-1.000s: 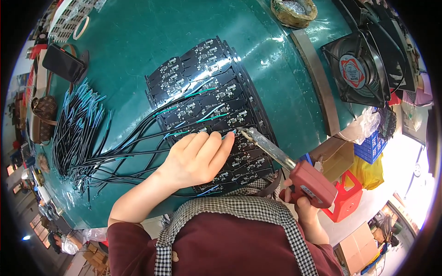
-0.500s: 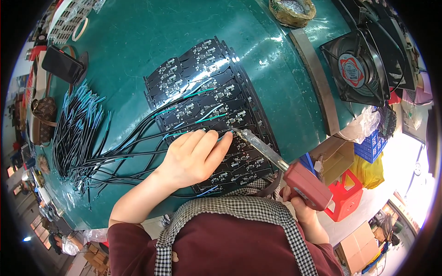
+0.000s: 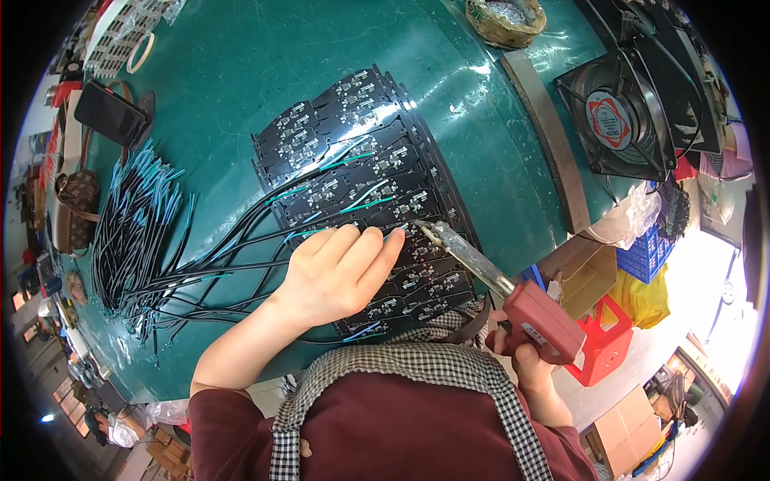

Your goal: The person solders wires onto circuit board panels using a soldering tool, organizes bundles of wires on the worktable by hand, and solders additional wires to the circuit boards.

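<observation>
A panel of black circuit boards (image 3: 301, 132) lies on the green table in front of me. My left hand (image 3: 333, 272) rests over its middle, thumb and fingers pinched on a thin wire end, mostly hidden by the fingers. My right hand (image 3: 525, 361) is wrapped round the dark red handle of a soldering iron (image 3: 547, 321). The iron's tip is over the boards, a short way right of my left fingertips. Several black wires with blue-green ends (image 3: 265, 204) run from the left across the panel. A thick bundle of similar wires (image 3: 128, 248) lies farther left.
A square fan (image 3: 613, 116) stands at the right beyond a curved metal strip (image 3: 547, 136). At the far edge sits a round bowl (image 3: 507, 20) with silvery bits. A phone (image 3: 111, 111) and a brown bag (image 3: 76, 204) are at left. A red stool (image 3: 605, 345) stands below the table.
The soldering iron and my right hand have shifted slightly right and toward me, so its tip is farther from my left fingertips. My left hand has stayed nearly still.
</observation>
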